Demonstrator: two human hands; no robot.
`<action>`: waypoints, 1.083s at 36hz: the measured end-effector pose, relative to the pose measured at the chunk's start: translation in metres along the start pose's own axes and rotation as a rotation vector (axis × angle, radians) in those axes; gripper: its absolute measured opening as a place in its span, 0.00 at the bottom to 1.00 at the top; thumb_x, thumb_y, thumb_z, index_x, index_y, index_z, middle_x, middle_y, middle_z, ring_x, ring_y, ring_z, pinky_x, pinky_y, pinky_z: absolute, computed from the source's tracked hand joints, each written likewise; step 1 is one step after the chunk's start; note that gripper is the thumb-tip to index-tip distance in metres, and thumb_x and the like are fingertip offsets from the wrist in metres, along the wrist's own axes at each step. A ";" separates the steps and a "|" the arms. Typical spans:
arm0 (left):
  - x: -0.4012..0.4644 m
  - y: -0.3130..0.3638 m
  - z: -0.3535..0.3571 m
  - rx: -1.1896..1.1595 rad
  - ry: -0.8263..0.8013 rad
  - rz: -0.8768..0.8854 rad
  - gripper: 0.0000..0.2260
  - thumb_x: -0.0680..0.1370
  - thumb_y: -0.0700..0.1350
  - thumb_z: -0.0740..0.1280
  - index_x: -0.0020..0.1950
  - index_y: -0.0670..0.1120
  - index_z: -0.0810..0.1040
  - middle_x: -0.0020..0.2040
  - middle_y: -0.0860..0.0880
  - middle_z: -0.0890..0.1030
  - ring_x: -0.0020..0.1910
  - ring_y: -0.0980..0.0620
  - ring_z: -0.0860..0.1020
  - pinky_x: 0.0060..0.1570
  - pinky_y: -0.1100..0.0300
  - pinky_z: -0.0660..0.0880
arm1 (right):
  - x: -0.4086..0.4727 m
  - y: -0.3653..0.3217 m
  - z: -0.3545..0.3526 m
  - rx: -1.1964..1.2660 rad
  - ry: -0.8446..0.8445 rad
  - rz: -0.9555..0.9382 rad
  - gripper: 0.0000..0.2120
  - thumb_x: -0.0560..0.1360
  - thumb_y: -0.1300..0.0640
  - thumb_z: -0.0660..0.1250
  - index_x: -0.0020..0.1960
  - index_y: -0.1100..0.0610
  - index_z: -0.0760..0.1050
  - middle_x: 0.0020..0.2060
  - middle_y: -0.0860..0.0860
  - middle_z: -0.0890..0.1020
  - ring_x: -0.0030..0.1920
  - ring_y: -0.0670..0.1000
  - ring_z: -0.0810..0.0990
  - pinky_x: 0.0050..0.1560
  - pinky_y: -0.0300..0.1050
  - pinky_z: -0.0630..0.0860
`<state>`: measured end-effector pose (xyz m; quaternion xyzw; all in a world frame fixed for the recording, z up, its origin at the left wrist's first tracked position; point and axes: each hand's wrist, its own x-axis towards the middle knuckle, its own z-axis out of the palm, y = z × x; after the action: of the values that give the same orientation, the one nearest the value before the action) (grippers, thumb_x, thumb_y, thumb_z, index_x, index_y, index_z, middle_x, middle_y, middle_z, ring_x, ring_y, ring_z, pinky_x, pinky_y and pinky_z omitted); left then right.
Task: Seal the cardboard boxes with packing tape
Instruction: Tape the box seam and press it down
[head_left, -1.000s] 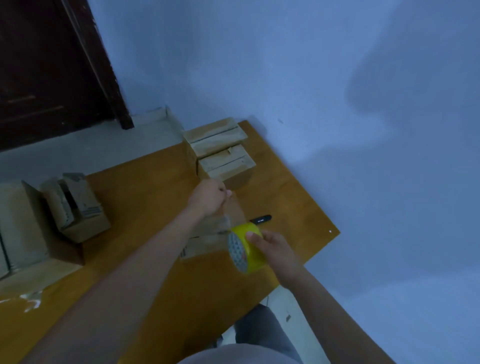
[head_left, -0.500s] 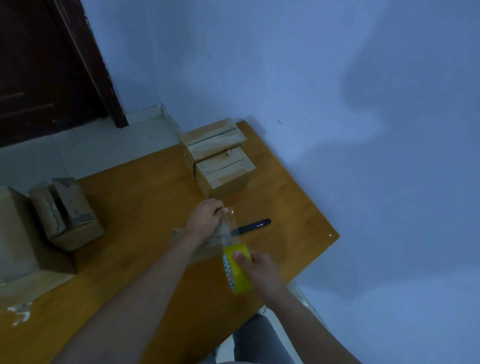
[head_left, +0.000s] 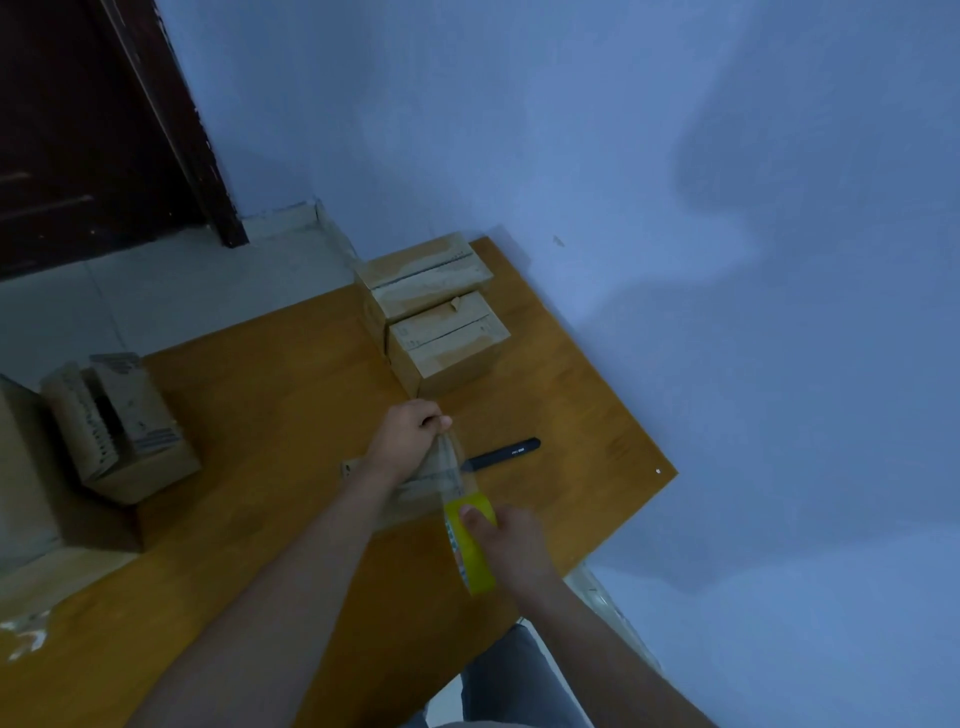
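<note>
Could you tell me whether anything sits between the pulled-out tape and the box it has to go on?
Nothing visible does. The tape strip runs from the left hand to the yellow roll in the right hand, directly over the box. The black knife lies off to the side.

Bare counter (head_left: 260, 415) lies open between the two stacked boxes (head_left: 436, 322) at the far edge and the bundle of flat cartons (head_left: 117, 421) at the left. Ahead of the hands, a black knife (head_left: 504, 453) lies across the way toward the boxes. The wall (head_left: 675, 260) closes off the right side beyond the counter's edge.
</note>
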<state>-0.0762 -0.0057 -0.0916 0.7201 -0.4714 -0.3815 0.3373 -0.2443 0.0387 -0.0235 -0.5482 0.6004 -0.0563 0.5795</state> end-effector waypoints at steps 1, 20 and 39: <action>0.000 0.000 0.000 -0.004 0.003 -0.003 0.12 0.80 0.42 0.63 0.39 0.37 0.74 0.35 0.48 0.69 0.34 0.52 0.68 0.33 0.58 0.61 | 0.000 0.000 0.000 -0.020 0.002 -0.008 0.17 0.80 0.51 0.61 0.34 0.54 0.76 0.28 0.47 0.80 0.29 0.46 0.80 0.34 0.41 0.78; 0.000 0.001 0.002 0.026 -0.008 0.005 0.14 0.81 0.42 0.62 0.39 0.35 0.73 0.33 0.47 0.67 0.32 0.52 0.66 0.34 0.57 0.60 | 0.003 -0.003 -0.006 -0.037 -0.010 0.027 0.18 0.80 0.52 0.61 0.32 0.55 0.72 0.18 0.44 0.74 0.19 0.38 0.72 0.23 0.30 0.66; 0.007 -0.005 0.003 0.089 -0.073 0.029 0.15 0.80 0.44 0.63 0.38 0.36 0.73 0.34 0.46 0.69 0.34 0.50 0.68 0.34 0.57 0.60 | 0.001 0.014 -0.002 -0.023 0.022 0.014 0.16 0.79 0.52 0.61 0.35 0.53 0.75 0.26 0.46 0.78 0.24 0.39 0.77 0.28 0.32 0.71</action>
<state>-0.0750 -0.0108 -0.0990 0.7130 -0.5103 -0.3813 0.2930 -0.2537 0.0422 -0.0337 -0.5500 0.6111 -0.0516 0.5670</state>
